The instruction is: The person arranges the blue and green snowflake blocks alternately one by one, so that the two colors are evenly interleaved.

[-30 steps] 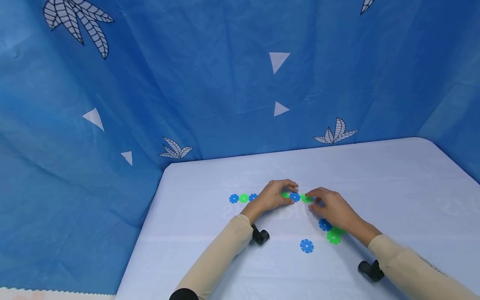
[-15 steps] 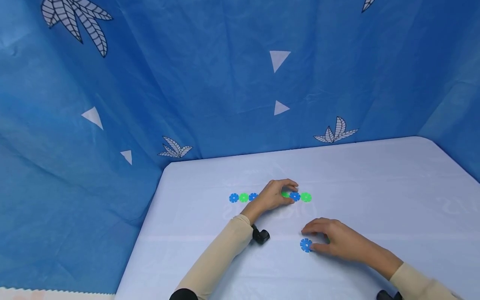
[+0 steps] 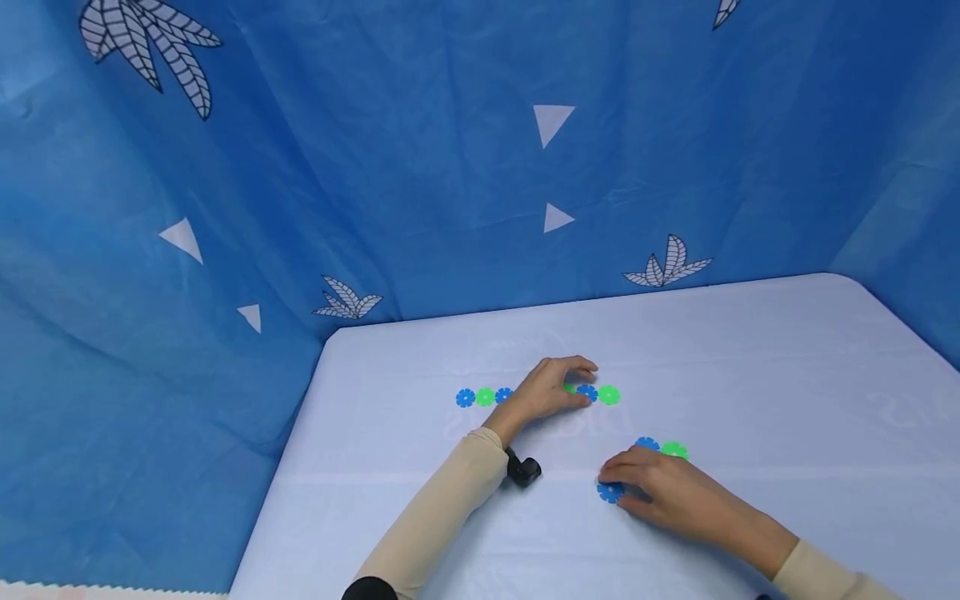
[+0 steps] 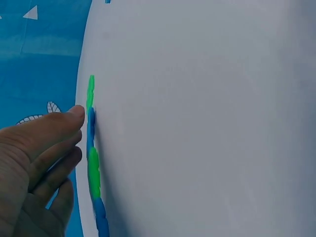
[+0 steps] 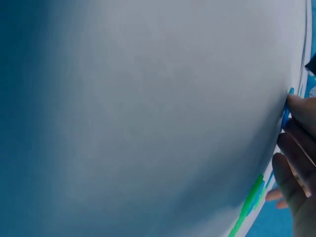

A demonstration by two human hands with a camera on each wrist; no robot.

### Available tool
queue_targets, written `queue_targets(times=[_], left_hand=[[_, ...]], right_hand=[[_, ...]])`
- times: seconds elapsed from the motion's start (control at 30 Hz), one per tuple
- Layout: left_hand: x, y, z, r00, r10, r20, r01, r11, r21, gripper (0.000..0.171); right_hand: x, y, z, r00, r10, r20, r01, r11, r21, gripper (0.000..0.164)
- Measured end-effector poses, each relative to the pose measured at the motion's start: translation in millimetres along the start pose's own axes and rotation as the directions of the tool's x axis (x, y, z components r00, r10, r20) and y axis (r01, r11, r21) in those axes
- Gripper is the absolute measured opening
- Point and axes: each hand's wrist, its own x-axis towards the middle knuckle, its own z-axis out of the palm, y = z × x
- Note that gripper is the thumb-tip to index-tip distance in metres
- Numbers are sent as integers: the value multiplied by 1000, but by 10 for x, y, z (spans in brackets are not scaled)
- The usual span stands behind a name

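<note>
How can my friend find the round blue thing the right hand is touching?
Find the white table in front of the blue curtain, then the right hand, low in the head view. That hand pinches a notched blue disc. Of all the discs showing there, it's the lowest, well apart from the blue-and-green row farther back.

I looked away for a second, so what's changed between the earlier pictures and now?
The right hand left the green disc at the row's right end and moved back toward the person; its finger and thumb are now at the edges of the nearest blue disc. The left hand and the row stayed put.
</note>
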Motion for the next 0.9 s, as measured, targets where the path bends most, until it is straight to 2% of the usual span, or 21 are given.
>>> queue_targets(times=[0.23, 0.4, 0.57, 0.7, 0.9], left_hand=[[105, 96, 71, 998, 64, -18, -64, 998, -8, 47], [155, 148, 117, 999, 45, -9, -46, 998, -37, 47], [166, 141, 143, 1000, 10, 3, -10, 1000, -16, 48], [166, 126, 160, 1000, -6, 9, 6, 1000, 1, 49], [165, 108, 169, 1000, 6, 1, -6, 1000, 0, 48]], right_hand=[[-29, -3, 39, 998, -30, -55, 30, 1000, -2, 30], [-20, -33, 32, 993, -78, -84, 77, 997, -14, 31], [-8, -54, 29, 988, -124, -95, 120, 992, -48, 33], [-15, -62, 27, 991, -112, -74, 107, 992, -67, 32], [-37, -74, -1, 997, -67, -31, 64, 995, -79, 31]])
